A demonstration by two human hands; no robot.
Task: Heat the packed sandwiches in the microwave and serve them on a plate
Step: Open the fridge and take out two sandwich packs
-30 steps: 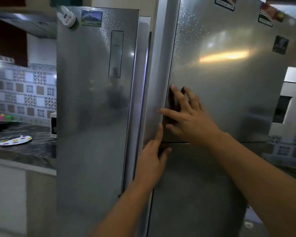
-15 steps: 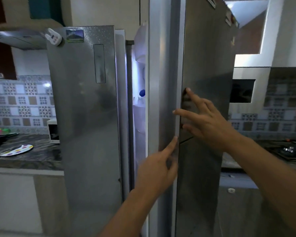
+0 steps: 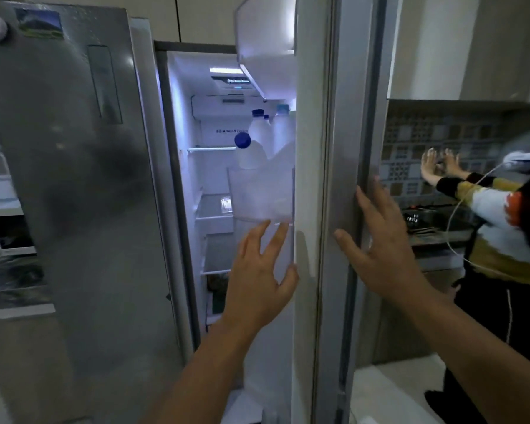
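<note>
Fridge door (image 3: 340, 179) stands edge-on; right hand (image 3: 386, 252) flat against it, left hand (image 3: 260, 280) spread, holding nothing; lower shelves too dim to read.

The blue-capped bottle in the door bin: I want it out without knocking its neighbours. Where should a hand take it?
Probably by the neck just under the blue cap, coming from above and the open fridge side. The blue-capped bottle leans with its body sunk in the door bin, white bottles crowding behind.

Steel fridge door (image 3: 340, 179) swung open edge-on, lit fridge interior (image 3: 214, 185) exposed, white blue-capped bottles (image 3: 251, 151) in door bin.
</note>
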